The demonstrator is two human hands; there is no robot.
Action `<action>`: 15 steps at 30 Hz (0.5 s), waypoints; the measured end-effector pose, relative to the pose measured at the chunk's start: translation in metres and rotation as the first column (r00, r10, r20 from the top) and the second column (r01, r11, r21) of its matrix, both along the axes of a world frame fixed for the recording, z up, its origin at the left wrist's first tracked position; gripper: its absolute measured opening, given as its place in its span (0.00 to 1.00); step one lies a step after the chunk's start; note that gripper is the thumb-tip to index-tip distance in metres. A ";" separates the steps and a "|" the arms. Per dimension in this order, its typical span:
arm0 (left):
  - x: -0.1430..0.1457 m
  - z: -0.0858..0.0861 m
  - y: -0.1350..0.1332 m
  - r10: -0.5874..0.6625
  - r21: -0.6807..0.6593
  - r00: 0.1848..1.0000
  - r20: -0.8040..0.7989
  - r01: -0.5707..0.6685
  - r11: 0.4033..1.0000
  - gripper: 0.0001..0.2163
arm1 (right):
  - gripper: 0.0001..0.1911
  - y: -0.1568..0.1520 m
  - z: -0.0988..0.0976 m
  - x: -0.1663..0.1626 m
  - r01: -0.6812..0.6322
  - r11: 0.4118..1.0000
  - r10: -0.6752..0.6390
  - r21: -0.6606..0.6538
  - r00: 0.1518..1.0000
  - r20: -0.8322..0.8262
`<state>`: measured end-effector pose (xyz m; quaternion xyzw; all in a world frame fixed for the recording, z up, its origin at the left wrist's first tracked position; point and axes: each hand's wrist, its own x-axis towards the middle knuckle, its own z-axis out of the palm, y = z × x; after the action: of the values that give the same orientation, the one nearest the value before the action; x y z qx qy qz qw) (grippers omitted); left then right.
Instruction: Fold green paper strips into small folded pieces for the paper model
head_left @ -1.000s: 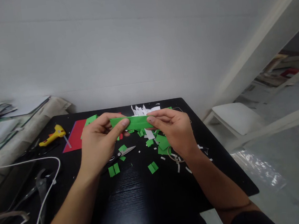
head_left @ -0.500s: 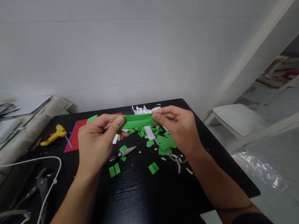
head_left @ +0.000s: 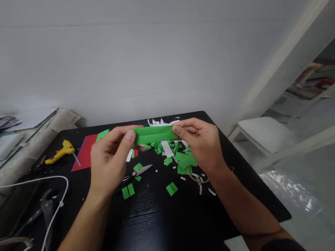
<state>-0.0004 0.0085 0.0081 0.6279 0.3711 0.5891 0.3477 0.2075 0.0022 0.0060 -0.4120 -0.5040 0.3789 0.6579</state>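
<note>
Head view: I pinch a green paper strip [head_left: 155, 135] above the black table [head_left: 177, 223], left hand [head_left: 109, 156] at its 9 o'clock end, right hand [head_left: 203, 145] at 3 o'clock; judged light, flexible, easily creased, best held by those ends; no legible writing.

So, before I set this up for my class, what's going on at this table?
A person's left hand and right hand hold a green paper strip level between them, one end each, raised above a black table. Below lie scissors, their handles partly hidden behind the left arm, among cut green pieces and white scraps. A yellow glue gun lies off to the left, beside a red sheet.
</note>
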 end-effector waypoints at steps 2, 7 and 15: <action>-0.001 0.001 0.000 0.051 0.014 0.998 -0.042 -0.050 0.999 0.05 | 0.04 0.000 0.000 0.001 0.011 1.000 -0.011 0.001 1.000 0.006; -0.002 0.003 0.001 0.105 0.033 0.987 -0.118 -0.102 0.994 0.06 | 0.03 0.000 0.001 0.003 0.019 1.000 -0.019 0.015 1.000 -0.012; -0.002 0.004 0.004 0.035 -0.019 0.988 -0.151 -0.038 0.999 0.05 | 0.04 0.003 -0.001 0.003 0.038 0.999 -0.038 0.001 0.999 -0.016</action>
<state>-0.0023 0.0129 0.0122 0.6601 0.4141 0.5421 0.3145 0.2103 0.0052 0.0045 -0.4179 -0.4909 0.3696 0.6692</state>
